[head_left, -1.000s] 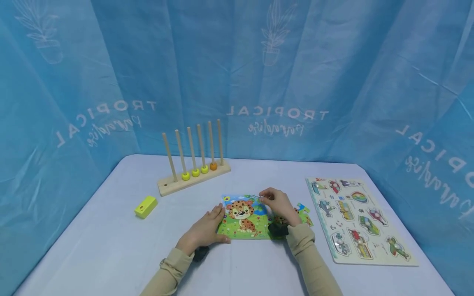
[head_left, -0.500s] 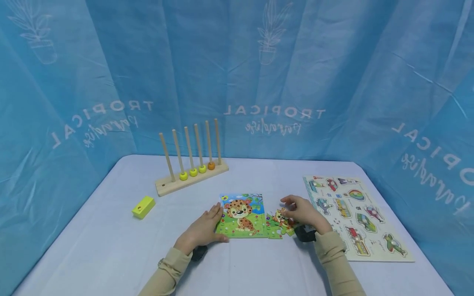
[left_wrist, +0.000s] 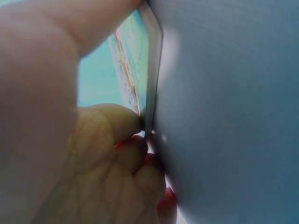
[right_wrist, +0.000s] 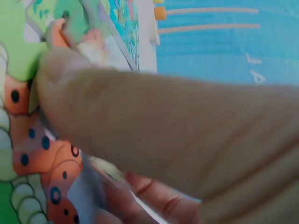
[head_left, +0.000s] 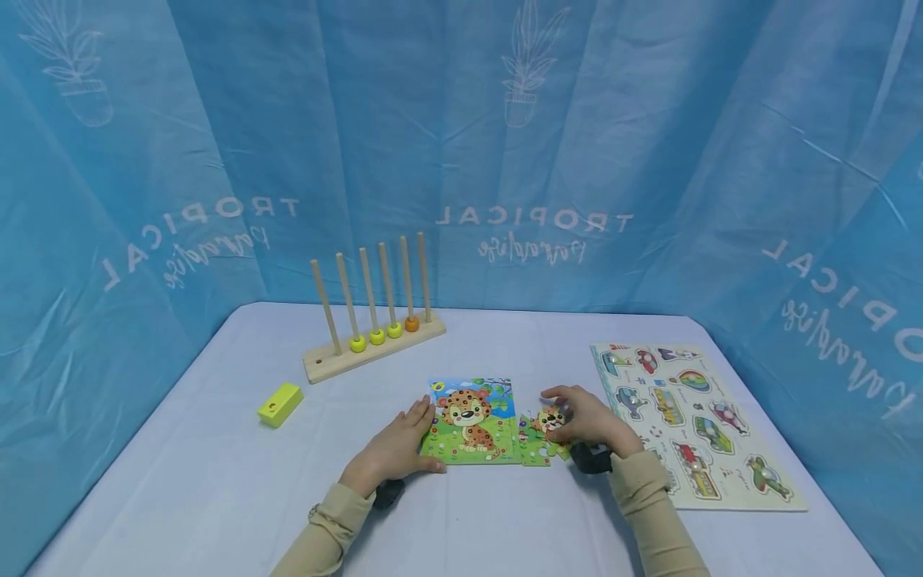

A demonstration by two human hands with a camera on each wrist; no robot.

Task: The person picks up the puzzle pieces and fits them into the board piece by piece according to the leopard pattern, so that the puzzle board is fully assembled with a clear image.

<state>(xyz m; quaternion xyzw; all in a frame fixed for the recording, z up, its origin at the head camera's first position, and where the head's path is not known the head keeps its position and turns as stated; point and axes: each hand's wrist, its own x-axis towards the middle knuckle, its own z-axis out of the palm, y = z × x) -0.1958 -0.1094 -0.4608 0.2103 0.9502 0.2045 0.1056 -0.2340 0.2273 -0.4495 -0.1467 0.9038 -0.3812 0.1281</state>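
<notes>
Nearby, a leopard-face puzzle piece (head_left: 550, 417) sits between the thumb and arched fingers of the right hand (head_left: 594, 421), which pinch it among other loose pieces (head_left: 534, 451); the right wrist view blurs at the thumb tip. This hand reaches in from the right, knuckles raised, its forearm slanting up from the lower edge. The left hand (head_left: 397, 453) holds its fingers extended, their tips touching the left edge of the leopard puzzle board (head_left: 467, 421), thumb spread toward the near corner. The loose pieces lie just beside the board's right edge. White tabletop (head_left: 461, 521) stretches before the board and between the right hand and the wooden peg stand (head_left: 375, 350) beyond. The knob puzzle (head_left: 681, 461) borders the right hand's outer side; a yellow block (head_left: 280, 404) lies well left. Farthest back hangs a blue curtain (head_left: 447, 160).
</notes>
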